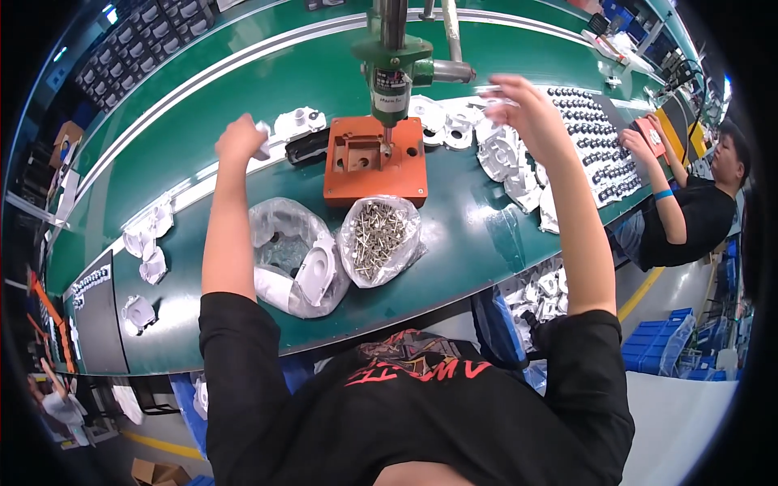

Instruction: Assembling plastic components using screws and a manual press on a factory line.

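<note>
My left hand (237, 139) is raised left of the orange fixture block (379, 185), its fingers closed on a white plastic part (262, 142), mostly hidden by the hand. To the right of the press my right hand (525, 107) is lifted above the white plastic housings (500, 154). Its fingers are smeared by motion, with a pale blur beside them; whether they grip anything is unclear. The orange block has recessed pockets and sits under the green press head (391, 61). In front of it lies a plastic bag of metal screws or pins (378, 241).
Beside the pins, a clear bag (279, 212) holds a white housing (317, 271). More white housings (150, 235) lie at left. A tray (596, 138) carries rows of black-and-white parts. A co-worker (689, 194) handles an orange block at right. Blue bins (660, 340) stand below.
</note>
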Demonstrator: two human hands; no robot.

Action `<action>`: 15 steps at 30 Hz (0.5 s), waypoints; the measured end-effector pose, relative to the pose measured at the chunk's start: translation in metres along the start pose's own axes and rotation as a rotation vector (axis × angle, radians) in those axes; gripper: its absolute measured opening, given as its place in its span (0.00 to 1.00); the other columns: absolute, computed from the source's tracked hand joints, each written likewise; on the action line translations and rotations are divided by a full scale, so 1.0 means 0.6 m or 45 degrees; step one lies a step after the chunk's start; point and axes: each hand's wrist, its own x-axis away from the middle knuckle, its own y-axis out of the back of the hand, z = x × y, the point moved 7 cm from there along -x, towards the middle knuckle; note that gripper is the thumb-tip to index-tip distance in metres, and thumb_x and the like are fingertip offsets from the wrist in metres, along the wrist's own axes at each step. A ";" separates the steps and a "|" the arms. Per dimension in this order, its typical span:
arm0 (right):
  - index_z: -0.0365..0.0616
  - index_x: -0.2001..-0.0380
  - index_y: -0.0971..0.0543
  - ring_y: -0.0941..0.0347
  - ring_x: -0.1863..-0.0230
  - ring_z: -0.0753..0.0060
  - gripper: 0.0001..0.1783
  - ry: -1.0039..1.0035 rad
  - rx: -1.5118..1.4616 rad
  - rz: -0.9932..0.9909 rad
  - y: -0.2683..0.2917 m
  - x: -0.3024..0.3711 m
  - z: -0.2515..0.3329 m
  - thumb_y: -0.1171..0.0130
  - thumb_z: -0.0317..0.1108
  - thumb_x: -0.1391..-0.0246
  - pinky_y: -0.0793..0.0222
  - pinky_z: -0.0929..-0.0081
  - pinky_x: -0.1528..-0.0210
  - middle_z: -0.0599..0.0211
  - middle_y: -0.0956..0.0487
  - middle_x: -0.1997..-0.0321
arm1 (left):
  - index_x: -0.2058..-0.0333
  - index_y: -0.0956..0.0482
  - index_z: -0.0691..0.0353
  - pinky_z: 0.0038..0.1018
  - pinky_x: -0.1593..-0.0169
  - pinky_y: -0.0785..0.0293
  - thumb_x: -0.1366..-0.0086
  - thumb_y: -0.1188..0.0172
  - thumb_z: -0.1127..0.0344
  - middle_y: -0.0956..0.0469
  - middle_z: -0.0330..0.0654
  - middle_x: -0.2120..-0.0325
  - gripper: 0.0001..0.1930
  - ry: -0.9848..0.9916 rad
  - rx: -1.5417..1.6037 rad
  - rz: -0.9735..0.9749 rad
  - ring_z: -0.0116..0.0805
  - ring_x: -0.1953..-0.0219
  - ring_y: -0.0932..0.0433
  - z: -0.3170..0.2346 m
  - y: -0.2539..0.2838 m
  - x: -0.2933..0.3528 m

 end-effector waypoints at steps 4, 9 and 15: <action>0.33 0.54 0.30 0.28 0.67 0.75 0.17 -0.149 -0.073 -0.045 0.074 0.046 -0.061 0.54 0.33 0.43 0.32 0.78 0.62 0.60 0.24 0.64 | 0.66 0.23 0.62 0.39 0.57 0.28 0.50 0.41 0.58 0.20 0.49 0.68 0.16 -0.071 0.268 0.041 0.48 0.61 0.22 -0.022 -0.056 -0.028; 0.33 0.56 0.29 0.28 0.69 0.76 0.16 -0.199 -0.086 -0.095 0.079 0.067 -0.088 0.55 0.33 0.43 0.32 0.78 0.62 0.62 0.23 0.67 | 0.53 0.27 0.59 0.35 0.50 0.32 0.47 0.41 0.53 0.30 0.55 0.51 0.24 0.002 0.545 -0.240 0.51 0.50 0.29 -0.008 -0.087 -0.085; 0.35 0.58 0.27 0.27 0.69 0.76 0.14 -0.234 -0.027 -0.106 0.072 0.092 -0.110 0.54 0.33 0.43 0.32 0.80 0.64 0.63 0.23 0.68 | 0.49 0.29 0.47 0.49 0.38 0.53 0.48 0.41 0.59 0.42 0.52 0.41 0.24 -0.285 0.296 -0.658 0.52 0.37 0.48 -0.068 -0.046 -0.027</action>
